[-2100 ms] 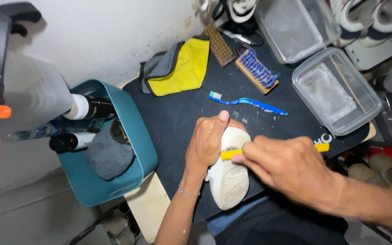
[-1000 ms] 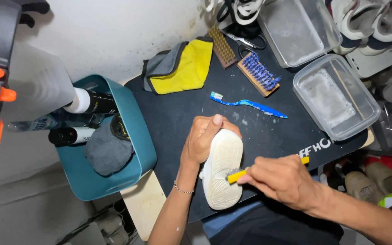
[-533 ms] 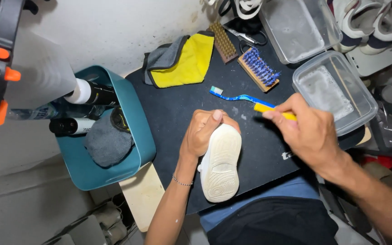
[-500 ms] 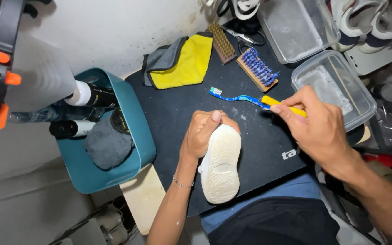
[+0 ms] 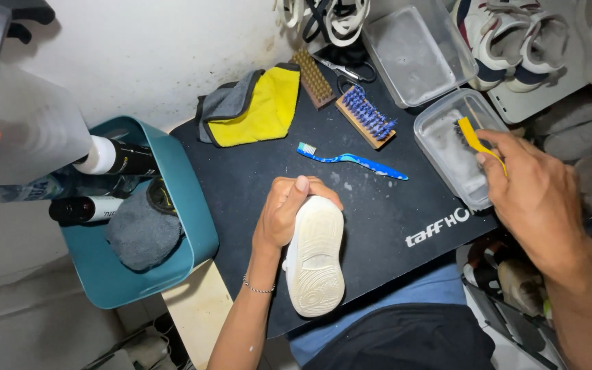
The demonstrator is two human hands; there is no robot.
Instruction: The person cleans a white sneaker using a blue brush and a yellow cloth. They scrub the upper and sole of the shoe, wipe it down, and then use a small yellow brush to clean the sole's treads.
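— Now, the left hand (image 5: pixel 284 216): what is its state?

— Clenched over the toe end of a small white shoe (image 5: pixel 315 264), lower centre of the frame. The shoe lies sole up on the black mat (image 5: pixel 255 171), heel toward the bottom edge.

— And the right hand (image 5: pixel 536 199)?

— At the right of the frame, grasping a yellow-handled brush (image 5: pixel 477 140). The bristle end sits inside the clear plastic tub (image 5: pixel 440 144); whether it touches the tub floor I cannot tell.

— Other items?

— A blue toothbrush (image 5: pixel 351 159) lies on the mat, centre, apart from both hands. Above it, a wooden brush with blue bristles (image 5: pixel 366 116) and a yellow and grey cloth (image 5: pixel 255 106). At the left of the frame, a teal bin (image 5: pixel 190 199) holds bottles and a grey cloth.
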